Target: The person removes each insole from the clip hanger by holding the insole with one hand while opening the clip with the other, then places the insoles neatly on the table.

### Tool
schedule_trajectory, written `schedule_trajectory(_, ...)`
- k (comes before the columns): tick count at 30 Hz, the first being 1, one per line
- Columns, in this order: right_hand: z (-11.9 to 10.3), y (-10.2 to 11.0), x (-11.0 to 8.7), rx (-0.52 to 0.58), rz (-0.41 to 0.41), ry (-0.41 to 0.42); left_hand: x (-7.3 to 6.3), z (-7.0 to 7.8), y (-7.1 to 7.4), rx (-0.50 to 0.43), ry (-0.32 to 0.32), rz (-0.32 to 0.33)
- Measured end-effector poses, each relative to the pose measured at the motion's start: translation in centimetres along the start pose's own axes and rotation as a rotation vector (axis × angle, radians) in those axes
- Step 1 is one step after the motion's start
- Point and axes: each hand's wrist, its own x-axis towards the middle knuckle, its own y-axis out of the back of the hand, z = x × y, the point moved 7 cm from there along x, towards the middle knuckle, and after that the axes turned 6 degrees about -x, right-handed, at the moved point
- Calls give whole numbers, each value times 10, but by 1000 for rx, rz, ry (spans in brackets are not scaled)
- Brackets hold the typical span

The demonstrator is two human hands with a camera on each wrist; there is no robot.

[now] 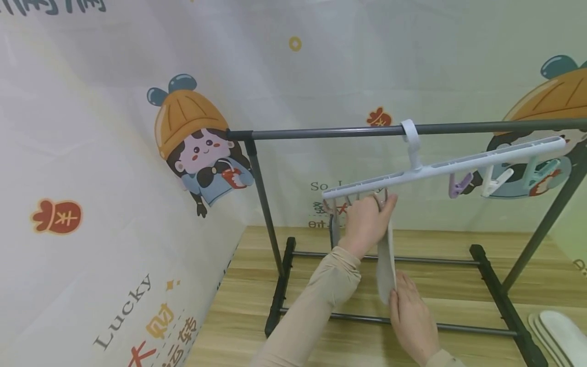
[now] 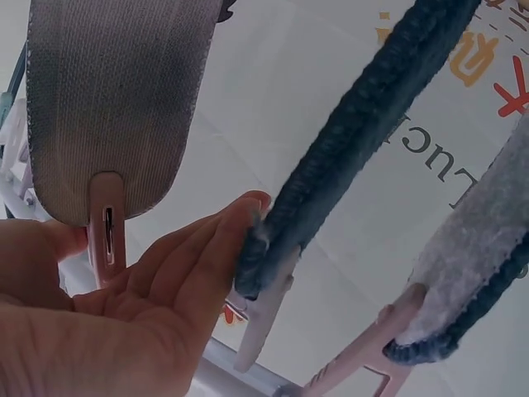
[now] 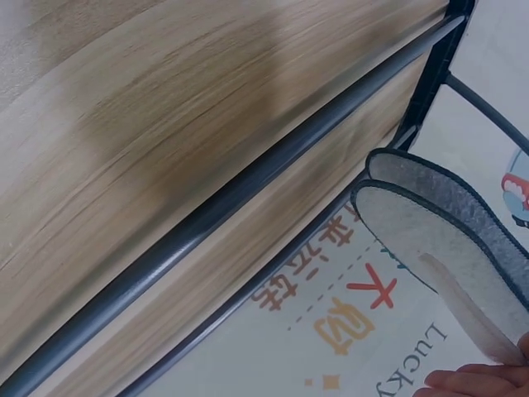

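A white clip hanger [image 1: 440, 168] hooks over a dark rail and carries small clips. Under its left end my left hand [image 1: 367, 221] reaches up with extended fingers. A pink clip [image 2: 107, 223] stands between that hand's thumb and fingers, biting the end of a grey-backed insole [image 2: 116, 99]. Beside the fingers, another clip bears a blue-edged insole [image 2: 355, 124]; a fluffy white one [image 2: 471, 240] hangs farther right. Lower down, my right hand [image 1: 415, 318] pinches the edge of the pale hanging insole [image 1: 387, 270] between thumb and fingers [image 3: 475, 382].
The black rack's rail [image 1: 321, 133] spans above, its base bars [image 1: 458, 329] resting on a wood-grain surface [image 1: 229, 306]. Pale insoles [image 1: 561, 334] lie stacked at the lower right. Purple [image 1: 458, 186], white and green clips dangle from the hanger's right half. A printed backdrop stands behind.
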Motion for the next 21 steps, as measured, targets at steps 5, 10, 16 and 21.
schedule_trajectory(5,3,1,-1,-6,-2,-7,0,0,-2,-14,12,-16)
schedule_trajectory(10,5,4,-1,-10,13,-8,-1,0,-5,-54,36,-36)
schedule_trajectory(16,5,5,0,-8,31,-1,-1,1,-7,-31,54,-16)
schedule_trajectory(21,6,4,-1,-10,25,-9,-2,4,-7,2,28,4)
